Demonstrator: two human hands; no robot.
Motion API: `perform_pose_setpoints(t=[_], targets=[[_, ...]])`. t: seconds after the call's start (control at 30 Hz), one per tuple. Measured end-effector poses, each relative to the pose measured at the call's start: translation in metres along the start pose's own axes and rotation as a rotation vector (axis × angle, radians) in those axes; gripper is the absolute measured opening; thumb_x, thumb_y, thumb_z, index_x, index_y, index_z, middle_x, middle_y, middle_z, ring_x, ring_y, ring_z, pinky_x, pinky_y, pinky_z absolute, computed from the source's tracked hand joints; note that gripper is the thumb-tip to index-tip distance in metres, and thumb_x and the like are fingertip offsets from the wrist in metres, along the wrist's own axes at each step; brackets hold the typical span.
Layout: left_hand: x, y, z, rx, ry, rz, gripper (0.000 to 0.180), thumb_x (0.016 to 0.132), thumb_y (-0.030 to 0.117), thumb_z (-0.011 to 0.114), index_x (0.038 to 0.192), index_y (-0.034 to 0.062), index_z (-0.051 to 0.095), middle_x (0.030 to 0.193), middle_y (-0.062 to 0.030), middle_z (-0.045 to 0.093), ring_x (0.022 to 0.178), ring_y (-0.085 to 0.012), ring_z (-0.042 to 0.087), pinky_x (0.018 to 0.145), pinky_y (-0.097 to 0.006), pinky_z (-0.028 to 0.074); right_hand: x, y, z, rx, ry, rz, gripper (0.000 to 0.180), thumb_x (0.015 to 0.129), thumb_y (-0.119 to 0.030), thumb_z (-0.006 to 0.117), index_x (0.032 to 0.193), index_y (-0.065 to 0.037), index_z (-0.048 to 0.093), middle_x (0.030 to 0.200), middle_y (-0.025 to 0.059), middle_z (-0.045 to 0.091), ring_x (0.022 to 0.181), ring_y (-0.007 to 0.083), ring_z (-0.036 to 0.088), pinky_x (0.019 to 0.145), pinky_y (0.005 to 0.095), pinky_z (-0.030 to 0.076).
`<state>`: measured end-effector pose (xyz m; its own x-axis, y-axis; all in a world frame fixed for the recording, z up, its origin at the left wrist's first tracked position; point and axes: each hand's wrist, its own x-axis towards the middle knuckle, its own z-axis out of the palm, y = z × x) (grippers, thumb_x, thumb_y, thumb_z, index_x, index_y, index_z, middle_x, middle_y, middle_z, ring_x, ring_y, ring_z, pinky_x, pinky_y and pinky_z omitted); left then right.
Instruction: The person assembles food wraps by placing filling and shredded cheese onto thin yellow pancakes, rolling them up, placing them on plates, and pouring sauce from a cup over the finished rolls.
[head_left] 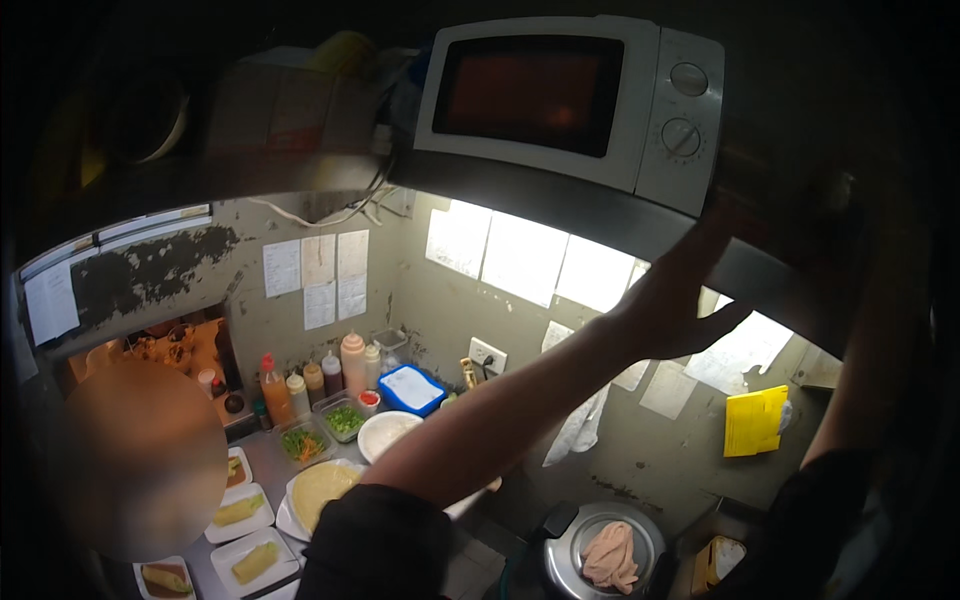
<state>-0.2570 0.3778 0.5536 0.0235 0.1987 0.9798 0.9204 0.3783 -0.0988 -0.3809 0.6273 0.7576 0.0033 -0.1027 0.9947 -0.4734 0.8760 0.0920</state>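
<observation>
Both my arms are raised toward the metal shelf [590,205]. My left hand [680,295] is at its front edge, just below and right of a white microwave [535,95]. Its thumb stands apart from the stretched fingers, whose tips fade into the dark. I see nothing held in it. My right forearm [860,370] rises at the far right, and my right hand [825,215] is lost in the shadow above the shelf edge. What it touches is hidden. The microwave has two dials and a dark door, which is closed.
Below left, a counter holds white plates with rolled food [255,565], a yellow round wrap [325,490], sauce bottles [352,362], chopped greens [345,420] and a blue-rimmed container [412,388]. A lidded cooker [605,550] carries a pink cloth [610,555]. Yellow paper [755,420] hangs on the wall.
</observation>
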Motion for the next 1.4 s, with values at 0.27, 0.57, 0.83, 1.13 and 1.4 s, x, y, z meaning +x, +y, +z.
perform_pose_setpoints(t=[0.27, 0.57, 0.83, 1.13, 1.4], targets=[[-0.109, 0.127, -0.131, -0.850, 0.423, -0.962, 0.091, 0.088, 0.074, 0.045, 0.150, 0.0082, 0.036, 0.150, -0.0212, 0.040, 0.136, -0.0402, 0.042, 0.111, -0.060, 0.033, -0.191, -0.158, -0.158, 1.147, -0.323, -0.071, 0.033, 0.083, -0.006, 0.073, 0.114, -0.001, 0.063, 0.125, 0.0143, 0.064, 0.115, 0.0268, 0.062, 0.104, 0.0403, 0.048], [-0.445, 0.405, -0.241, -0.624, 0.890, -1.580, 0.052, 0.094, 0.018, 0.065, 0.141, 0.0098, 0.046, 0.138, -0.0104, 0.053, 0.122, -0.0287, 0.058, 0.100, -0.045, 0.051, -0.531, -0.421, -0.153, 2.419, -1.733, 0.874, 0.051, 0.093, -0.026, 0.063, 0.133, 0.003, 0.052, 0.135, 0.0196, 0.056, 0.130, 0.0280, 0.051, 0.113, 0.0409, 0.036], [-0.591, 0.657, -0.274, 0.149, 1.218, -1.491, 0.043, 0.109, 0.042, 0.032, 0.129, 0.0084, 0.048, 0.119, -0.0083, 0.057, 0.112, -0.0195, 0.057, 0.097, -0.036, 0.049, -0.681, -0.666, -0.313, 1.514, -1.966, 0.144, 0.043, 0.098, -0.039, 0.059, 0.119, -0.002, 0.063, 0.119, 0.0176, 0.065, 0.121, 0.0295, 0.057, 0.103, 0.0394, 0.042], [-0.613, 0.759, -0.338, -0.264, 1.792, -1.428, 0.065, 0.102, 0.061, 0.033, 0.131, 0.0056, 0.051, 0.127, -0.0136, 0.059, 0.113, -0.0280, 0.061, 0.096, -0.043, 0.052, -0.703, -0.757, -0.379, 2.346, -1.824, 0.349, 0.011, 0.099, -0.010, 0.058, 0.091, -0.003, 0.062, 0.096, 0.0111, 0.071, 0.091, 0.0188, 0.064, 0.116, 0.0389, 0.034], [-0.628, 0.824, -0.394, 0.149, 1.694, -1.445, 0.050, 0.102, 0.047, 0.048, 0.132, 0.0066, 0.050, 0.112, -0.0107, 0.062, 0.101, -0.0270, 0.065, 0.087, -0.044, 0.054, -0.620, -0.739, -0.338, 1.895, -1.273, -0.136, 0.033, 0.104, -0.026, 0.046, 0.094, -0.006, 0.071, 0.091, 0.0096, 0.074, 0.086, 0.0256, 0.068, 0.084, 0.0376, 0.051]])
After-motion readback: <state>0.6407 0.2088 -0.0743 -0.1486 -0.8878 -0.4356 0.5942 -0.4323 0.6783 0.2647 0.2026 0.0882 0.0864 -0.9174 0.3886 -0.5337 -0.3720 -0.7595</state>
